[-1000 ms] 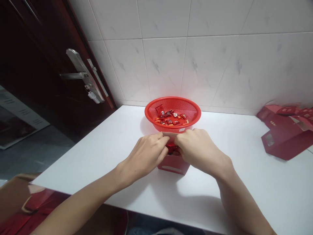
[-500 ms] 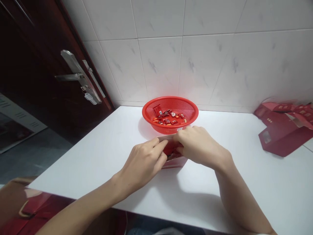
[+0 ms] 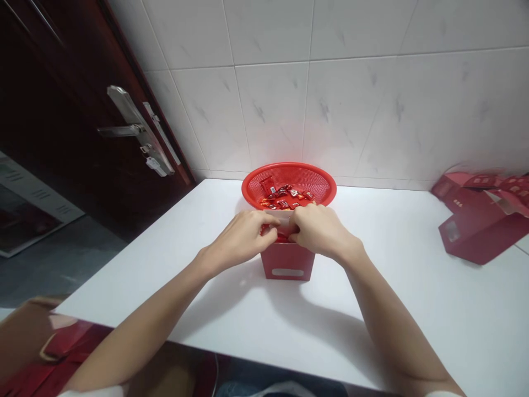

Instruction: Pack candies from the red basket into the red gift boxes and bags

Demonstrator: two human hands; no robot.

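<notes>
A red cardboard box (image 3: 288,263) with a pale strip low on its front stands upright on the white table. Its pale inner back flap (image 3: 282,220) rises at the top, and something red shows inside the opening. My left hand (image 3: 243,236) is at the box's left upper edge, its thumb and fingers closed about the rim and flap. On the opposite side, my right hand (image 3: 320,229) has its fingers curled over the top and grips the box there. The fingertips of the right hand are partly hidden. Just behind stands a red plastic basket (image 3: 250,184) holding several red-wrapped candies (image 3: 282,192).
More red boxes (image 3: 475,220) lie on the white table (image 3: 198,220) at the right. A tiled wall (image 3: 281,110) runs along the back. To the left is a dark door with a metal handle (image 3: 124,131). A carton (image 3: 25,336) with red items stands below the table's front-left edge.
The box has turned so its front faces me squarely. My right hand has moved left and slightly down along its top; my left hand has shifted up and left.
</notes>
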